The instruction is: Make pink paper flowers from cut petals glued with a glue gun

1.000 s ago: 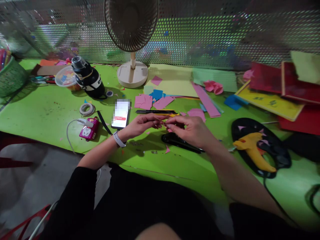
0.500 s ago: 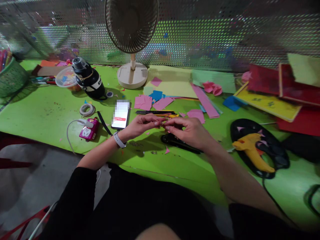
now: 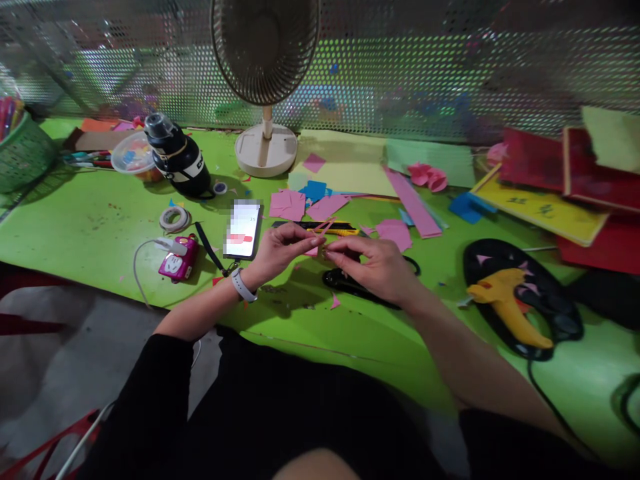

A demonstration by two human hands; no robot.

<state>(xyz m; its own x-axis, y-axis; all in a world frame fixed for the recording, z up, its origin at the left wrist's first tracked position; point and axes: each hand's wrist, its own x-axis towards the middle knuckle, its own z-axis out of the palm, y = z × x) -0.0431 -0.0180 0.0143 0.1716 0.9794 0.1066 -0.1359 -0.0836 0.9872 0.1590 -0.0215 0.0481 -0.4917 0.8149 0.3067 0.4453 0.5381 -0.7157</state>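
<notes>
In the middle of the head view, my left hand (image 3: 287, 248) pinches a thin folded strip of pink paper (image 3: 324, 227) between thumb and fingers. My right hand (image 3: 377, 263) is closed in a pinch just to its right, the fingertips close to the left ones; whatever lies between them is too small to make out. Beneath my right hand is a black stapler-like object (image 3: 360, 288), partly covered. Beyond the hands lie a yellow and black utility knife (image 3: 343, 231) and pink paper pieces (image 3: 287, 204).
A phone (image 3: 243, 230), a pink power adapter (image 3: 179, 259) and a tape roll (image 3: 175, 219) lie left. Behind stand a black bottle (image 3: 180, 163) and a fan (image 3: 266, 150). A yellow glue gun (image 3: 513, 303) rests on a black stand at right, near red boards (image 3: 530, 163).
My fingertips have moved slightly apart, and the pink paper strip now shows more clearly above my left fingers. My right hand has shifted a little down.
</notes>
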